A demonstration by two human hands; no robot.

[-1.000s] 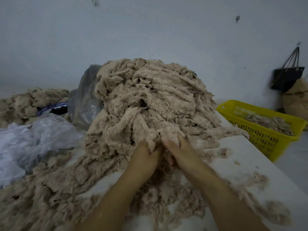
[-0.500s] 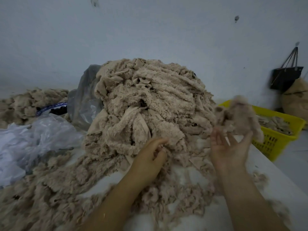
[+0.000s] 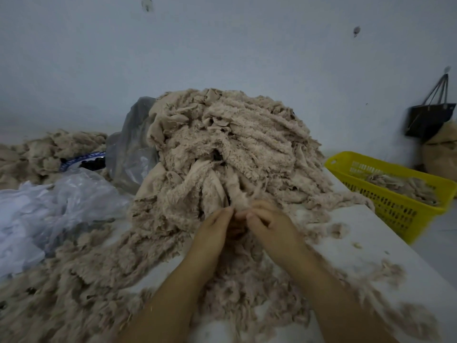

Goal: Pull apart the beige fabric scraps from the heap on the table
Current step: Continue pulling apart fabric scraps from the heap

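A tall heap of beige fleecy fabric scraps rises in the middle of the white table. At its front foot my left hand and my right hand meet side by side. Their fingertips curl into a tuft of beige scrap that hangs out of the heap, and both pinch it. Loose scraps spread over the table to the left and under my forearms.
A yellow plastic basket holding some scraps stands off the table's right edge. Crumpled clear plastic bags lie at the left, with another beige pile behind them. A dark bag hangs on the wall at right.
My right hand, which had flung a scrap toward the yellow basket, has come back to the heap. Both hands now pinch a new tuft at the front.
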